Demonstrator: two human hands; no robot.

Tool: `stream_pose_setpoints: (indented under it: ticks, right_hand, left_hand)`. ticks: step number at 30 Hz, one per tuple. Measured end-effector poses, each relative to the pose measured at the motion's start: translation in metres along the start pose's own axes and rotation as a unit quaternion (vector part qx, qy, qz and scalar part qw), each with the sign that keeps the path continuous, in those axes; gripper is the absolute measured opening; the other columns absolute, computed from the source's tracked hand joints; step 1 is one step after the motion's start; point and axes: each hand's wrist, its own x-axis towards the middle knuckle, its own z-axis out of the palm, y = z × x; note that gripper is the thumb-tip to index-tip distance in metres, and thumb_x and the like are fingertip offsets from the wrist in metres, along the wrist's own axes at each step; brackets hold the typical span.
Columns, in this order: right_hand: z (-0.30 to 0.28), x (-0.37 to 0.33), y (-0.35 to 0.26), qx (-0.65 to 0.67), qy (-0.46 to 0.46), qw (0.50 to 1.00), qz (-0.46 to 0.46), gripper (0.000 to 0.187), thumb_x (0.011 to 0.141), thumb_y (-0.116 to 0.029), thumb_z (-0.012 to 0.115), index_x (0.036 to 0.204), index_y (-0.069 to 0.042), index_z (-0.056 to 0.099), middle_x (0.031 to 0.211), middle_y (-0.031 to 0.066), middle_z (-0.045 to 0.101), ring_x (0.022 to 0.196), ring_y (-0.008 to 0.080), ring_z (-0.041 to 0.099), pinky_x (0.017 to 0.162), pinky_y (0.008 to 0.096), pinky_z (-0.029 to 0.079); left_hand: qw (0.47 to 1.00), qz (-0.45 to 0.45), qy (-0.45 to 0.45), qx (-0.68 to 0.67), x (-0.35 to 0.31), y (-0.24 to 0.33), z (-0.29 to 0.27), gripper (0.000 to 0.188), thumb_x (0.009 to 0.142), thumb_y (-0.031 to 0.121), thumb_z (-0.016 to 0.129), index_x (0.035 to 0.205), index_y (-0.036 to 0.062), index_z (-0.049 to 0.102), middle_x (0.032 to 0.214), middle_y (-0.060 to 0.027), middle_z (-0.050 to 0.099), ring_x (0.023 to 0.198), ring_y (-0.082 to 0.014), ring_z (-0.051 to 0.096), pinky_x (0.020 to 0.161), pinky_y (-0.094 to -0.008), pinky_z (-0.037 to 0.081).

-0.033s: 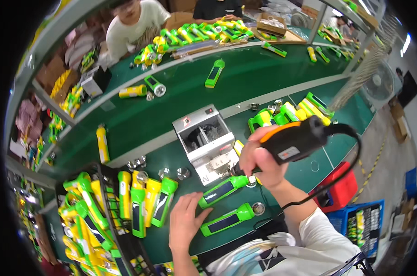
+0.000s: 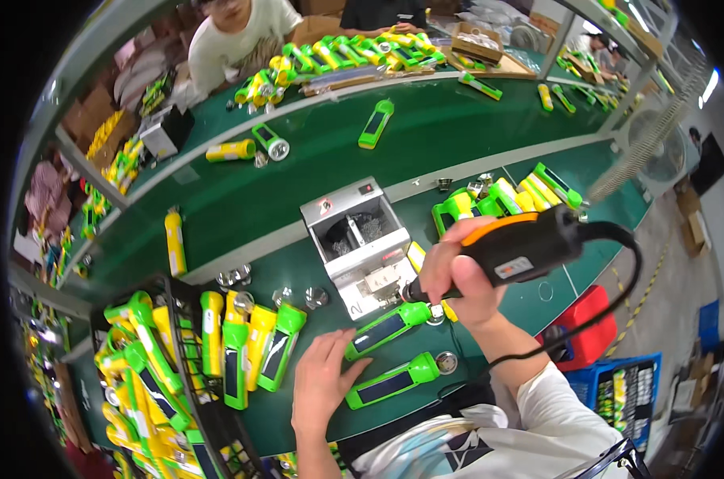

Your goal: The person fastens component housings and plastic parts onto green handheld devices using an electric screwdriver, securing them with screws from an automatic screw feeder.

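My right hand (image 2: 460,279) grips a black and orange electric screwdriver (image 2: 515,249) with a cord trailing from its back end. Its tip points down at the front of a grey metal screw feeder box (image 2: 356,247). Fingers apart, my left hand (image 2: 324,371) rests on the green table, fingertips at the near end of a green flashlight (image 2: 387,329) with a dark solar panel. A second green flashlight (image 2: 394,382) lies just below, its round silver head (image 2: 447,363) at the right end. Whether the left fingertips press on the upper flashlight I cannot tell.
A black crate (image 2: 188,359) full of yellow and green flashlights stands at left. More flashlights (image 2: 530,191) lie at right. Loose silver reflectors (image 2: 316,298) sit left of the feeder. Across the green belt (image 2: 298,176), people work behind piled flashlights. A blue crate (image 2: 617,391) stands at lower right.
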Motion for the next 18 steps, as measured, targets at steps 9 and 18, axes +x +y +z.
stream_pose_setpoints:
  ticks: [9, 18]
  right_hand:
    - [0.02, 0.008, 0.021, -0.041, -0.063, 0.997, 0.017, 0.044, 0.098, -0.034, 0.069, 0.118, -0.002, 0.046, 0.063, 0.0053, 0.055, 0.049, 0.0176, 0.055, 0.049, 0.0328, 0.047]
    - [0.021, 0.003, 0.022, -0.103, -0.075, 0.992, 0.004, 0.045, 0.097, -0.037, 0.071, 0.117, -0.004, 0.046, 0.062, 0.0043, 0.055, 0.048, 0.0171, 0.055, 0.047, 0.0321, 0.047]
  left_hand:
    - [1.0, 0.011, -0.025, 0.001, 0.009, -0.006, 0.019, 0.042, 0.078, 0.015, 0.082, 0.118, 0.0055, 0.071, 0.111, -0.0094, 0.07, 0.098, -0.028, 0.066, 0.083, -0.0404, 0.057]
    - [1.0, 0.015, -0.023, 0.006, 0.006, -0.014, 0.014, 0.041, 0.078, 0.016, 0.082, 0.117, 0.0062, 0.071, 0.109, -0.0077, 0.068, 0.097, -0.0266, 0.066, 0.081, -0.0405, 0.056]
